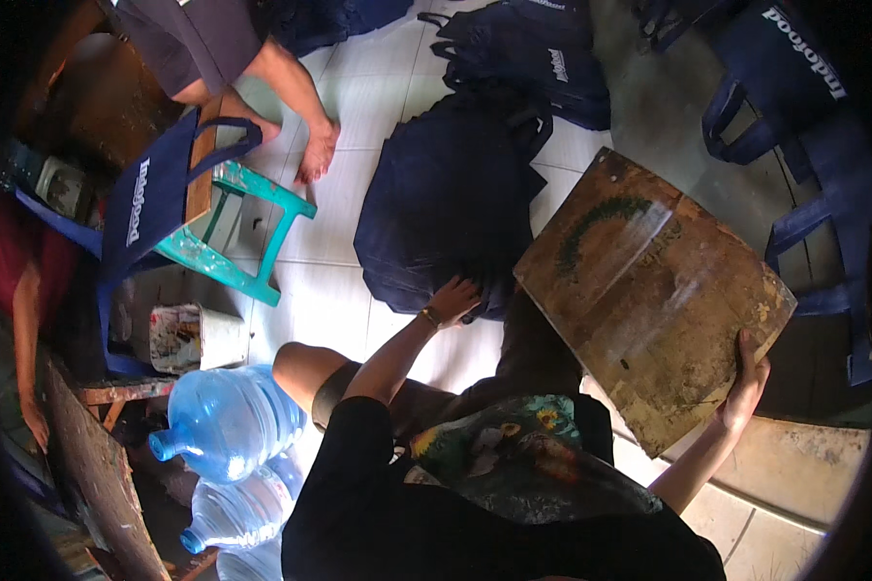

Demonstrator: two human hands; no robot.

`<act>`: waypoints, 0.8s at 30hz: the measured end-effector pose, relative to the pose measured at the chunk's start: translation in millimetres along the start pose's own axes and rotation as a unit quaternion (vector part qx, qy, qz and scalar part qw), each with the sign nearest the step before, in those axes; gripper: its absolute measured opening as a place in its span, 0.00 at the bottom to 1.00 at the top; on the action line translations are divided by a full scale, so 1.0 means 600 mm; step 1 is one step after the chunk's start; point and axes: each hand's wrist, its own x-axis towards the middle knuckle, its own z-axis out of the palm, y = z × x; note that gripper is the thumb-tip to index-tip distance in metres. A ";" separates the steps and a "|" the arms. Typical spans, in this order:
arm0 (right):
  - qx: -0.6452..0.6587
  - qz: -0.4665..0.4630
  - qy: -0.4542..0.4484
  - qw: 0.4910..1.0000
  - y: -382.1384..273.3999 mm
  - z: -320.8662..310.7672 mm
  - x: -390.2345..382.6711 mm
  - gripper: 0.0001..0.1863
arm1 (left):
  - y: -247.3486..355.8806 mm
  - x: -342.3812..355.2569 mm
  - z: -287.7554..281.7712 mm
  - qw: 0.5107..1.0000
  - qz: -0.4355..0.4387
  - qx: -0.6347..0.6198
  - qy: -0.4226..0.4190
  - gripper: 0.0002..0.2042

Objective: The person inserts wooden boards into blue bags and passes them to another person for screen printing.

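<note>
A stack of navy cloth tote bags (436,194) lies on the floor in front of me. My left hand (452,302) rests on its near edge, fingers spread over the dark cloth. At the right, my right hand (746,382) grips a worn brown wooden board (649,290) by its lower right edge. The thumb lies on the upper face, while the other fingers are hidden beneath. The board is held tilted beside the stack, with dark marks and pale scuffs on its surface.
More navy bags (523,63) lie at the back, and others hang at the right (794,97). A green stool (271,232) stands left, near another person's bare feet (318,153). Blue water jugs (233,421) and a stained white bucket (208,334) are left of me. A red-sleeved person's arm (27,339) shows far left.
</note>
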 end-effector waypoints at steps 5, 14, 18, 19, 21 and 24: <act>-0.009 0.034 -0.060 0.998 -0.001 0.004 0.011 0.20 | -0.047 -0.001 0.000 0.988 -0.056 -0.134 -0.044 0.05; -0.051 0.182 -0.132 0.973 0.180 -0.043 0.083 0.21 | -0.134 0.084 -0.221 0.686 -0.383 -0.578 0.221 0.13; 0.052 0.298 -0.175 0.937 0.250 0.061 0.063 0.20 | -0.116 0.089 -0.312 0.701 -0.327 -0.623 0.110 0.14; 0.135 0.320 -0.245 0.905 0.272 0.071 0.064 0.19 | -0.111 0.089 -0.320 0.694 -0.314 -0.643 0.080 0.14; 0.171 0.327 -0.225 0.902 0.301 0.083 0.064 0.19 | -0.114 0.092 -0.312 0.715 -0.295 -0.624 0.112 0.15; 0.160 0.335 -0.225 0.901 0.293 0.082 0.061 0.19 | -0.144 0.077 -0.270 0.697 -0.338 -0.612 0.161 0.16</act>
